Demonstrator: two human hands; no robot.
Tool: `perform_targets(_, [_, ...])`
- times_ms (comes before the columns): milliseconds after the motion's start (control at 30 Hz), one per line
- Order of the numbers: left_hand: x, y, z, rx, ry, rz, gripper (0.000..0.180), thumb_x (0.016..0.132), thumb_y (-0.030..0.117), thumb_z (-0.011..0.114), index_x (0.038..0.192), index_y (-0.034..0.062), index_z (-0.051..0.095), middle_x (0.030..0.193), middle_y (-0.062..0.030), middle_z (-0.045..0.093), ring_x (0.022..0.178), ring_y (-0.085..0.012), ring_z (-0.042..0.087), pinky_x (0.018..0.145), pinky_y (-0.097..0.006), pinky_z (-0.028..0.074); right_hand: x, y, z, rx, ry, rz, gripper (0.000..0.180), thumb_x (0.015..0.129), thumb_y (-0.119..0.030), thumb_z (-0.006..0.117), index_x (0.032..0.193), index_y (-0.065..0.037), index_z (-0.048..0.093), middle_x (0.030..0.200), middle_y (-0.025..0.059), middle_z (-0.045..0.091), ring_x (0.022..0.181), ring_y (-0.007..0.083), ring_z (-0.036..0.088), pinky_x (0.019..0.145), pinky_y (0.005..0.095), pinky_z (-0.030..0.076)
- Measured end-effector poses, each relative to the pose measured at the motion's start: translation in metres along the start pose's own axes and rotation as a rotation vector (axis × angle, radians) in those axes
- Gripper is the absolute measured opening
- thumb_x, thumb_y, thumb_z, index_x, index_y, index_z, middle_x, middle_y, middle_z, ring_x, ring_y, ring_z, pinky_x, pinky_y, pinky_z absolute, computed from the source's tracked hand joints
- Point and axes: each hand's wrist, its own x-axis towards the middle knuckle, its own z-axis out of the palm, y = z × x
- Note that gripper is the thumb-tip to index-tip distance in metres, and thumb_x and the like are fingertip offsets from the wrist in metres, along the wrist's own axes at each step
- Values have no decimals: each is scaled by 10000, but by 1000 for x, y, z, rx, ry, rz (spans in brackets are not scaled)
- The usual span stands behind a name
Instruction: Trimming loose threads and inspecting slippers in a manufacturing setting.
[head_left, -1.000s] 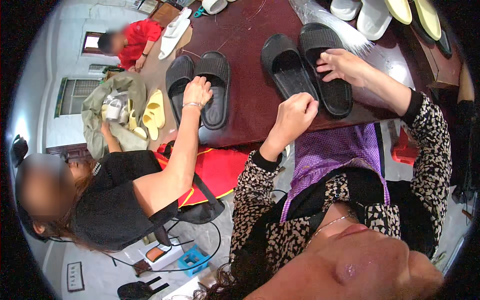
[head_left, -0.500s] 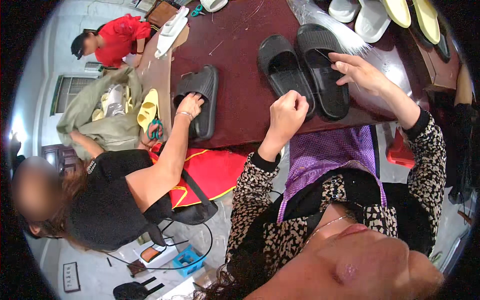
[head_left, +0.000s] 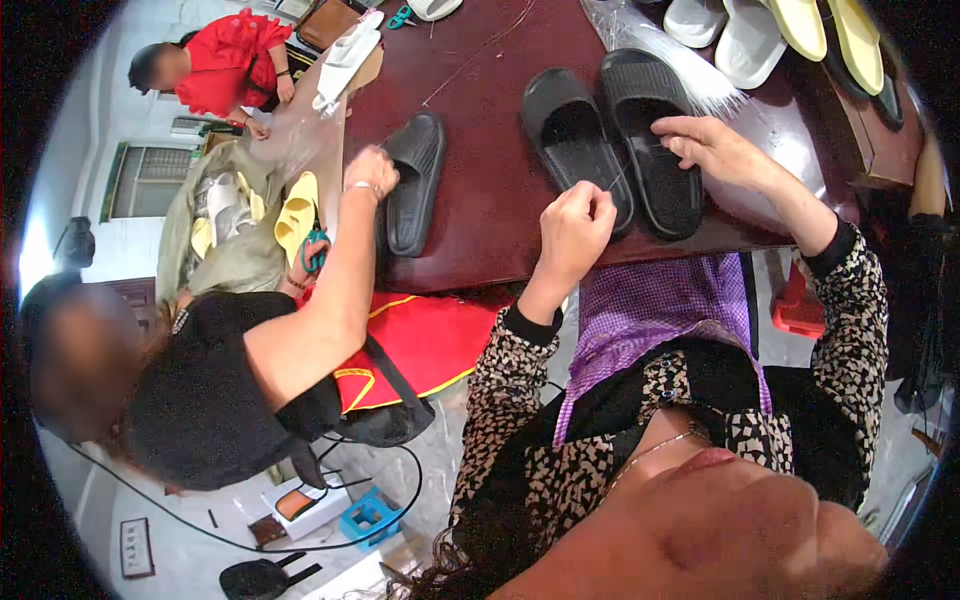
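Two black slide sandals lie side by side in front of me on the dark red table: the left sandal (head_left: 572,140) and the right sandal (head_left: 660,150). My left hand (head_left: 578,232) is closed at the near end of the left sandal, pinching a thin clear strand (head_left: 618,180). That strand runs up from my fingertips toward the sandals; its far end is hard to make out. Over the footbed of the right sandal, my right hand (head_left: 715,155) has its fingers stretched out, the fingertips near the strap. Whether the strand reaches those fingertips cannot be seen.
A bundle of clear strands (head_left: 670,60) lies behind the sandals. White slides (head_left: 748,45) and yellow slides (head_left: 855,45) are at the far right. On my left, a co-worker's hand (head_left: 370,172) touches another black slide (head_left: 415,185); their other hand has green-handled scissors (head_left: 315,248).
My right hand's fingers have drawn closer together over the right sandal; my left hand stays put. The co-worker's hand has moved from inside their black slide to its left edge.
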Motion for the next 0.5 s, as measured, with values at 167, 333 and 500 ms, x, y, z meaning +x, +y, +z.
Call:
perform_targets(167, [24,-6,18,81,54,153,132,769,84,592,684,11,522,605,-143,557,542,-287,567,502,-370,441,11,-29,-20,50,26,46,261,914,-178,474,1083,7,547,880,33,599,726,89,556,598,223,471])
perform_targets(333, [41,-16,27,157,44,231,140,772,108,569,680,18,514,647,-153,574,615,-327,580,547,-418,463,50,-27,-54,-206,390,-159,218,845,-172,547,941,18,597,727,48,614,669,127,585,566,276,474])
perform_targets(500, [51,-16,32,94,48,286,134,766,100,603,684,15,538,650,-152,577,617,-330,584,541,-393,457,94,11,-83,-634,448,-314,192,792,-177,600,899,-22,634,738,95,632,676,196,604,580,329,476])
